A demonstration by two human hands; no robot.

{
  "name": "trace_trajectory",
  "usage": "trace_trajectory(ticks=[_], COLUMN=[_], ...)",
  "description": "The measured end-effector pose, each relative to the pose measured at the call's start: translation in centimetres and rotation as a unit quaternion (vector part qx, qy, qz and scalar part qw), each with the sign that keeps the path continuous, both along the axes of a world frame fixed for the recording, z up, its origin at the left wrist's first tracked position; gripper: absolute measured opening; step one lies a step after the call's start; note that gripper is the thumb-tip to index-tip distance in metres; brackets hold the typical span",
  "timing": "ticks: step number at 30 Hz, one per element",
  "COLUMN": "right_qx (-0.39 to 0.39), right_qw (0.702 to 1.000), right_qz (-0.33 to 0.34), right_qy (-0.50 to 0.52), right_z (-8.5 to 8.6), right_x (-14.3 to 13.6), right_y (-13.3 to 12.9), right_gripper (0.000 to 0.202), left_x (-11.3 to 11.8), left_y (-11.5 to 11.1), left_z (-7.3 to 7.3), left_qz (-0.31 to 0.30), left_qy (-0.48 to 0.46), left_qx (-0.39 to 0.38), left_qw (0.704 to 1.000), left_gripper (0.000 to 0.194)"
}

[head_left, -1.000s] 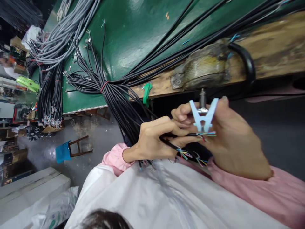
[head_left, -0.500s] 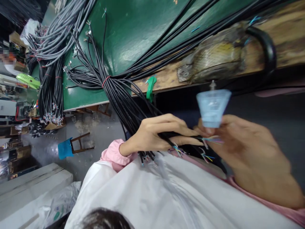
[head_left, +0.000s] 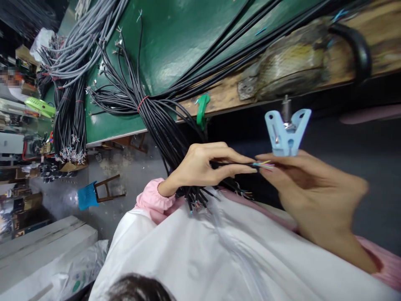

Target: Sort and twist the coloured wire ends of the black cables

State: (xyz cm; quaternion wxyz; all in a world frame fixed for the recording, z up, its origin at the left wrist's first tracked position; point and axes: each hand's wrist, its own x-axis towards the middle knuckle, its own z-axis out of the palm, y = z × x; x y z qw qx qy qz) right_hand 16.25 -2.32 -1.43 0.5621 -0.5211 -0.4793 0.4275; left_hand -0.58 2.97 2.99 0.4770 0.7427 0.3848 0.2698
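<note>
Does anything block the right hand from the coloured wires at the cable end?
Nothing visible does. The right hand's fingertips are right at the coloured wires; contact is unclear. The blue clip appears above, not between.

No readable text; green mark (head_left: 76, 286) on clear plastic bag (head_left: 91, 260) too blurred to read.

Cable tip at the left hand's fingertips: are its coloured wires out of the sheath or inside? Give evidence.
Out: the coloured wires fan out beyond the black sheath, near the left hand.
</note>
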Motion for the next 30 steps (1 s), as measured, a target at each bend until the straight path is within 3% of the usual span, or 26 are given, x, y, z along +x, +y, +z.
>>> trace_trajectory(ticks=[2, 6, 12, 16, 21, 24, 27, 30], right_qx=[0.028, 0.040, 0.051, 0.118, 0.236, 0.178, 0.083, 0.109], right_qw=[0.999, 0.999, 0.999, 0.991, 0.955, 0.973, 0.993, 0.990], right_qz=[-0.018, 0.002, -0.008, -0.024, -0.010, 0.047, 0.053, 0.032], right_qy=[0.000, 0.026, 0.008, -0.059, -0.181, -0.139, -0.058, -0.084], right_z=[0.5, 0.7, 0.6, 1.0, 1.5, 1.9, 2.6, 3.1], right_x=[0.2, 0.2, -0.3, -0.4, 0.6, 1.3, 1.2, 0.8], right_y=[-0.1, -0.2, 0.0, 0.5, 1.2, 1.1, 0.8, 0.8], right_gripper=[0.003, 0.007, 0.009, 0.012, 0.017, 0.011, 0.015, 0.017], left_x=[0.3, 0.4, 0.0, -0.1, 0.1, 0.3, 0.3, 0.0], left_y=[-0.3, -0.6, -0.5, -0.5, -1.1, -1.3, -1.3, -1.2], left_z=[-0.2, -0.2, 0.1, 0.4, 1.1, 1.4, 1.4, 1.1], left_qz=[0.021, 0.040, 0.010, -0.028, -0.036, -0.053, -0.143, -0.203], left_qy=[-0.003, -0.021, 0.007, 0.064, 0.146, 0.157, 0.161, 0.156], left_qx=[0.005, 0.000, 0.000, 0.032, 0.046, 0.050, 0.112, 0.165], left_qw=[1.000, 0.999, 1.000, 0.997, 0.988, 0.985, 0.970, 0.953], left_gripper=[0.045, 0.048, 0.046, 0.037, 0.036, 0.043, 0.038, 0.051])
